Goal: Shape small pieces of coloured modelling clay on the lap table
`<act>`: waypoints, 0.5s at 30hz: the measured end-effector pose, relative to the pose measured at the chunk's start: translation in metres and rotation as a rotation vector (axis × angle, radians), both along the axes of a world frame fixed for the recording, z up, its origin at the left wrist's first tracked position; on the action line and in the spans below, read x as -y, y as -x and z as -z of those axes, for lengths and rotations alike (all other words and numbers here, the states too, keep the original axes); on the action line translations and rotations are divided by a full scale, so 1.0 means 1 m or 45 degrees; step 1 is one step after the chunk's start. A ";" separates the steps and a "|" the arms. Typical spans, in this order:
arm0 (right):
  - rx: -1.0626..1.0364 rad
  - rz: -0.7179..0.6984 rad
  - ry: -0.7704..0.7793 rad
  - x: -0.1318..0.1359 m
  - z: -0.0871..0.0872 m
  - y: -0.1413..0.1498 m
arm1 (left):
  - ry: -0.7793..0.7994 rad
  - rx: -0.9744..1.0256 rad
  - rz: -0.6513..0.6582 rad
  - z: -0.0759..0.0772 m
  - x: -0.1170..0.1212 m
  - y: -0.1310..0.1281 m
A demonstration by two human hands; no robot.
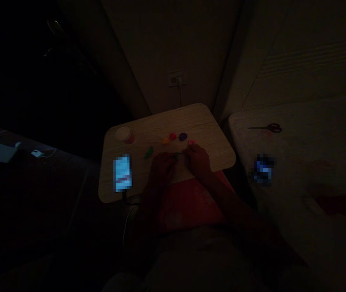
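In dim light, my left hand [162, 165] and my right hand [200, 160] are close together over a small wood-grain table [148, 126]. Between their fingertips is a small piece of green modelling clay [177, 155], with a thin strand reaching toward the right fingers. Both hands look closed on it, though the darkness hides the exact grip. Just beyond lie lumps of clay: orange [165, 141], red [172, 136], purple [183, 136] and pink [191, 142], the last beside my right fingertips. Another green piece [148, 153] rests left of my left hand.
A lidded tub [124, 134] stands at the table's far left, with a lit phone [122, 173] nearer me. Scissors [267, 128] and a blurred bright item [263, 170] lie on the pale surface to the right. A wall socket [176, 78] holds a plugged-in cable.
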State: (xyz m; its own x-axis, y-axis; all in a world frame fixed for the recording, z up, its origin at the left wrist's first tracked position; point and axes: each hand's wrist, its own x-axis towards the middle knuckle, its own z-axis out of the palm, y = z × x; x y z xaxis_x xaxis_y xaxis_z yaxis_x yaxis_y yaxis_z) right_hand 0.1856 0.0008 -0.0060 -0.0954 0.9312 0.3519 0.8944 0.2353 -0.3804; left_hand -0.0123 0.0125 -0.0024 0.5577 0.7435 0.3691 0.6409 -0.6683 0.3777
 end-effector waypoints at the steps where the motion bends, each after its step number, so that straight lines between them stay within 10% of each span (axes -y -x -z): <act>1: 0.000 -0.007 -0.013 0.000 0.000 0.000 | 0.001 0.002 0.003 0.000 0.000 0.000; 15: 0.057 -0.070 0.051 -0.001 -0.003 0.000 | 0.032 0.011 -0.016 0.002 0.000 0.002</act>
